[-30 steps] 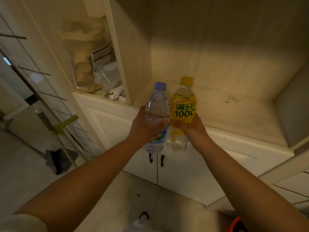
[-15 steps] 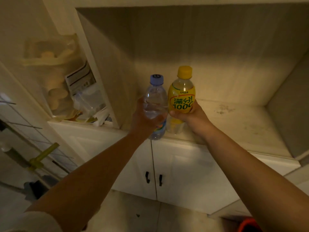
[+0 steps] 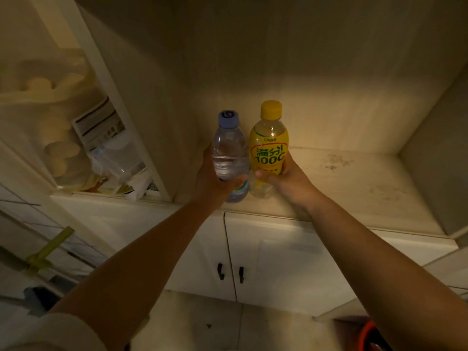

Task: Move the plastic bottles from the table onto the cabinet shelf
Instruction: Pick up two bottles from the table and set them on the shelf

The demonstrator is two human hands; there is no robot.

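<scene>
Place: a home storage corner is indicated.
Evidence: a cream cabinet (image 3: 329, 173) with double doors (image 3: 253, 254), bagged goods (image 3: 50, 117) shelved alongside, tiled floor (image 3: 202, 325).

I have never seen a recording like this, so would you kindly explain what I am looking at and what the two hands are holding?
No machine here: a person wears a camera on the head, looking forward and down at their own arms. The left hand grips a clear water bottle with a pale blue cap. The right hand grips a yellow drink bottle with a yellow cap. Both bottles stand upright, side by side, at the front of an open cabinet shelf. Whether their bases touch the shelf I cannot tell. Below are two white doors.
</scene>
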